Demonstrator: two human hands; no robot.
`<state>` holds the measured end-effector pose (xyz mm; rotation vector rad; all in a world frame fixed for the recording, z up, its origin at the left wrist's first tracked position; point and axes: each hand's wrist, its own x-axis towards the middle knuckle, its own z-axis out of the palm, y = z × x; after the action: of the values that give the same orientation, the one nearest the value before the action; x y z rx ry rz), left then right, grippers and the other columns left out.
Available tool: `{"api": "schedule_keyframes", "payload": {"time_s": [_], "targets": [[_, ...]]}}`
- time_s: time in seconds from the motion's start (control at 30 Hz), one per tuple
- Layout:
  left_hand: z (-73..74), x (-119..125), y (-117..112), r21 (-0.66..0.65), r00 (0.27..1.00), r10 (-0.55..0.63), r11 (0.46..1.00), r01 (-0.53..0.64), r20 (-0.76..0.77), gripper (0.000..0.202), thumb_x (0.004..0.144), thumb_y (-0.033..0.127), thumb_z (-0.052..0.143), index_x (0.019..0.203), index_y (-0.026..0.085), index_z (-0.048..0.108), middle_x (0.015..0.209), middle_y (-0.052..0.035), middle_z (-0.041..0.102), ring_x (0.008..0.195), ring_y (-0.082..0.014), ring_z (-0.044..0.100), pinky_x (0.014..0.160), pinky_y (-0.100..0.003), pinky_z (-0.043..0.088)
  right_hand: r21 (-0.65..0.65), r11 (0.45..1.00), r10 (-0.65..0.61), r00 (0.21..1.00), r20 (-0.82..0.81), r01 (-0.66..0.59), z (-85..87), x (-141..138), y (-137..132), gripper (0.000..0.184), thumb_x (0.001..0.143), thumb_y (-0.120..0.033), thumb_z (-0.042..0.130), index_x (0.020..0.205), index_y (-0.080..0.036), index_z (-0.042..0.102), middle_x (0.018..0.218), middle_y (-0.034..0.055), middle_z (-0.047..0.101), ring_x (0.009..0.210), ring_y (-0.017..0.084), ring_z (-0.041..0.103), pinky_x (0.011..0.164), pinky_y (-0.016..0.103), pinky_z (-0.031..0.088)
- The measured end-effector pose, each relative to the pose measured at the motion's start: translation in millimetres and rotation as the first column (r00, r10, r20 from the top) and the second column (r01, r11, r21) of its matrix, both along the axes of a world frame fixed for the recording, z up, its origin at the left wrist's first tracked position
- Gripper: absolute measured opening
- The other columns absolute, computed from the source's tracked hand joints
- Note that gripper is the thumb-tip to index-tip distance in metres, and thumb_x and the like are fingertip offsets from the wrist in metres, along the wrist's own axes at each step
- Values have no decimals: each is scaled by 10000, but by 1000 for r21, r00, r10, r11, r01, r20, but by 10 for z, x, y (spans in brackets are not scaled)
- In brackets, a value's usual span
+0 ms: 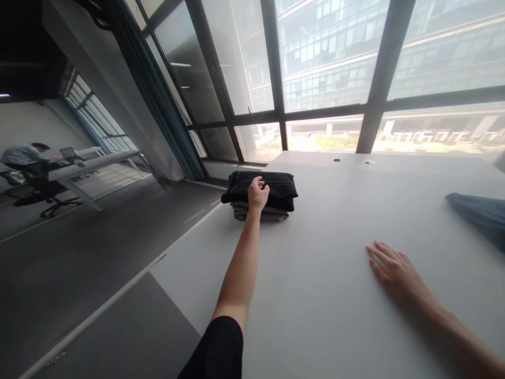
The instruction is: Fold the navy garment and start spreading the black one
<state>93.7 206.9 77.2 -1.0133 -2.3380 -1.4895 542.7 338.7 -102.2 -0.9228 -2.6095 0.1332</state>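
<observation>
My left hand (258, 193) reaches out to the far left of a white table (323, 247) and rests on a folded black garment (280, 187), fingers curled over its near edge. That garment lies on top of a folded grey one (272, 214). My right hand (394, 268) lies flat on the tabletop at the right, palm down, fingers stretched out and holding nothing.
A blue denim piece (479, 216) lies at the table's right edge. Tall windows (327, 68) stand behind the table. Dark floor (90, 263) spreads to the left. Far left, a person (23, 158) sits at another desk.
</observation>
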Motion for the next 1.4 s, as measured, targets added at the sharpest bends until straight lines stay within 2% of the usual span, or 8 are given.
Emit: {"api": "schedule_keyframes", "payload": {"time_s": [0.1,0.23,0.43,0.57,0.77,0.9,1.2,1.4], "targets": [[-58,-38,-53,-200,982,-107,977,74,-157,417,833,234,767,1234,179,666,1230,-109,683,1163,-239,634,1069,-388,479,6,1000,3,1000,-7,-3,-32,15,20,533,1027,-470,335,1415,-229,609,1559,119,484,1456,317,424,1179,599,334],[-181,109,9,-479,912,-306,865,148,-272,603,744,381,870,1294,265,652,1387,-81,598,1329,-304,513,1233,-587,207,19,1000,11,1000,-8,-11,-78,35,57,545,1029,-487,314,1405,-230,615,1556,115,488,1449,319,434,1172,598,346],[-439,313,155,-598,904,-250,802,-8,-346,932,672,414,908,1495,321,480,1449,-90,496,1411,-339,363,1247,-629,26,24,1000,12,1000,-19,-12,-110,30,81,559,1030,-494,315,1401,-209,621,1545,128,500,1443,319,441,1169,583,358],[-499,347,192,-564,897,-189,822,-78,-399,809,756,368,860,1484,309,512,1379,-91,521,1358,-315,402,1251,-611,49,7,1000,4,1000,-25,-4,-60,13,45,545,1027,-482,329,1398,-216,627,1547,123,498,1439,320,447,1175,596,344],[-477,401,229,-490,914,-118,866,-96,-387,354,899,226,711,1239,328,722,1234,-67,619,1282,-275,470,1245,-605,100,-17,1000,-7,999,-33,6,10,-7,0,523,1021,-460,351,1400,-226,627,1546,117,501,1442,313,445,1183,591,335],[-445,467,224,-422,919,-77,901,-103,-388,300,951,182,625,1175,338,749,1171,-45,665,1255,-253,502,1245,-580,123,-21,1000,-7,999,-35,6,35,-16,-14,513,1016,-449,366,1391,-225,634,1539,122,508,1434,318,454,1178,599,336],[-124,508,112,-47,897,72,994,-102,-437,398,983,134,433,1243,268,704,1214,-67,698,1217,-239,586,1215,-424,231,-14,1000,-12,1000,-24,12,116,-45,-59,499,1021,-415,377,1395,-205,632,1535,133,510,1431,316,457,1168,588,353],[145,634,25,245,872,162,968,-50,-463,322,963,143,463,1144,215,720,1129,-85,710,1182,-235,608,1210,-430,245,-20,1000,-23,999,-49,22,117,-62,-66,472,1006,-390,401,1371,-223,651,1520,131,528,1422,317,472,1166,595,358]]}}
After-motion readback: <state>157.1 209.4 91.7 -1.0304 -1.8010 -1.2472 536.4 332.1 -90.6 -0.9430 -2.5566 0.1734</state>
